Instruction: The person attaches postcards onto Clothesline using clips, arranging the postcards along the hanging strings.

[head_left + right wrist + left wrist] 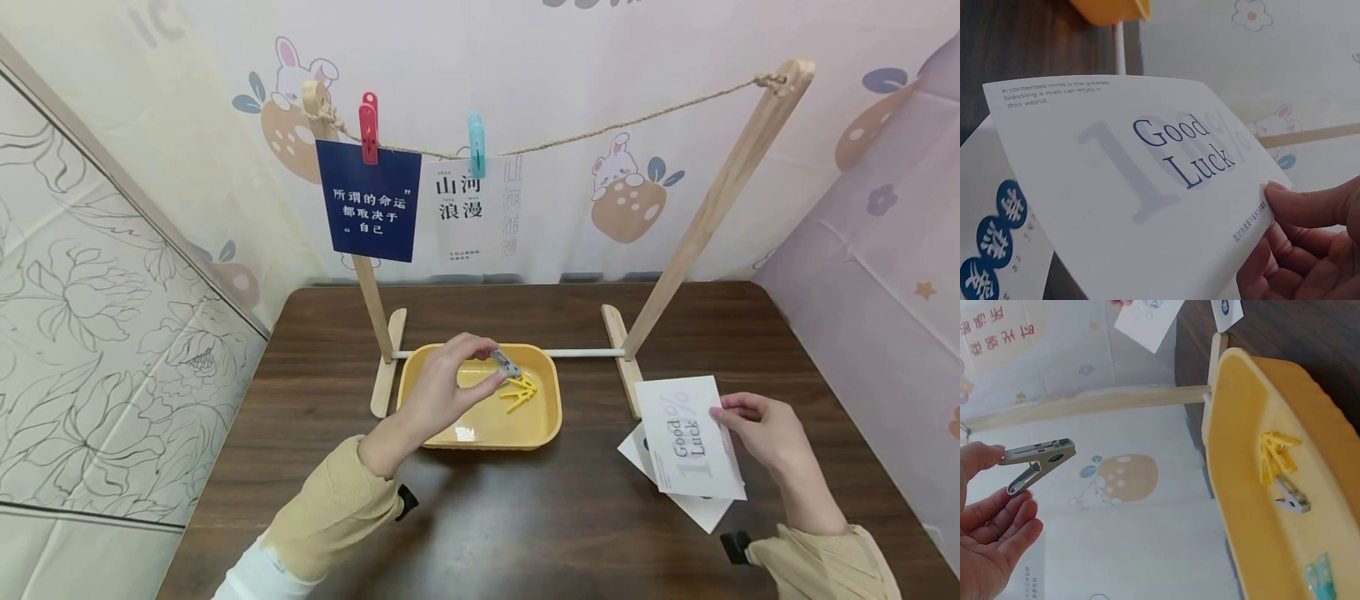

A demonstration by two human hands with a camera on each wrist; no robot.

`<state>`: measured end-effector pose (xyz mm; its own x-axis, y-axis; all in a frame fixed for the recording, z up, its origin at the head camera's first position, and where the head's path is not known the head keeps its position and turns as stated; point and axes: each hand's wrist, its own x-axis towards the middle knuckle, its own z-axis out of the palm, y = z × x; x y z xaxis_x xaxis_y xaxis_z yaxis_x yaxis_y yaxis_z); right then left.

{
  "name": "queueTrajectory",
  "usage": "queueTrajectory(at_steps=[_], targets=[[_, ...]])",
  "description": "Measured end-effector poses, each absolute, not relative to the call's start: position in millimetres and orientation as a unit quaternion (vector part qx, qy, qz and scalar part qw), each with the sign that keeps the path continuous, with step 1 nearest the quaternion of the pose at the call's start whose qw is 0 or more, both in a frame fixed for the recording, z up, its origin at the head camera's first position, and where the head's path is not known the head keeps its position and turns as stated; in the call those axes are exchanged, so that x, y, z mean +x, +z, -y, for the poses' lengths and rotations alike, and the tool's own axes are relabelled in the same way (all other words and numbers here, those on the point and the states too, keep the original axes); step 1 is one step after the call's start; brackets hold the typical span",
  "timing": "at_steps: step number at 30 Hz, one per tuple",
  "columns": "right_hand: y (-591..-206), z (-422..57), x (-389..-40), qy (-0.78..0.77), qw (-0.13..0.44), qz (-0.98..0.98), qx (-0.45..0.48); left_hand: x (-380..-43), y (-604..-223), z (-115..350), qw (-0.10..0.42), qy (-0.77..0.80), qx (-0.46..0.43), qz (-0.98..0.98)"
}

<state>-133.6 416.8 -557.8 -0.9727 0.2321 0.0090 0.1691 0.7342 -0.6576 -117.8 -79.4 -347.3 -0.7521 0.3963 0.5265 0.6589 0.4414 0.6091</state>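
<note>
Gray clothespin [506, 363] in the pinching left grip [444, 385], white card [690, 454] in the pinching right grip [767, 429]

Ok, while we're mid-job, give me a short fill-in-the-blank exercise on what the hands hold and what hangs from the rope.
1. The gray clothespin is pinched by the ______.
2. The right hand holds a printed card whose large words read "Good ______".
3. The dark blue card hangs by a ______ clothespin.
4. In all, ______ cards hang from the rope.

Missing words: left hand; Luck; red; two.
</note>
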Motion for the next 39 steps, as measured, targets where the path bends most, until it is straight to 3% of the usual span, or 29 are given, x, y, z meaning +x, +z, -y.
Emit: queueTrajectory(at_steps=[4,7,11,16,28,39], targets=[[-517.8,-391.6,-127.9,0.417,0.030,0.904,-0.092,-119.9,-339.3,77.4,0.159,-0.420,-0.331,0.830],[-464.7,-355.8,-114.1,0.455,0.014,0.887,-0.077,-121.9,-333.2,75.5,0.166,-0.418,-0.342,0.825],[-405.7,-313.1,-97.9,0.479,0.025,0.876,-0.057,-124.9,-323.4,72.3,0.167,-0.418,-0.356,0.819],[-363.1,-284.5,-92.6,0.466,0.041,0.883,-0.049,-128.9,-308.3,69.1,0.178,-0.403,-0.375,0.816],[-327.5,-259.4,-104.1,0.520,0.114,0.846,-0.006,-137.7,-270.4,64.3,0.194,-0.380,-0.403,0.810],[-301.8,-235.5,-115.1,0.522,0.141,0.841,0.002,-142.9,-243.0,65.6,0.202,-0.373,-0.409,0.808]])
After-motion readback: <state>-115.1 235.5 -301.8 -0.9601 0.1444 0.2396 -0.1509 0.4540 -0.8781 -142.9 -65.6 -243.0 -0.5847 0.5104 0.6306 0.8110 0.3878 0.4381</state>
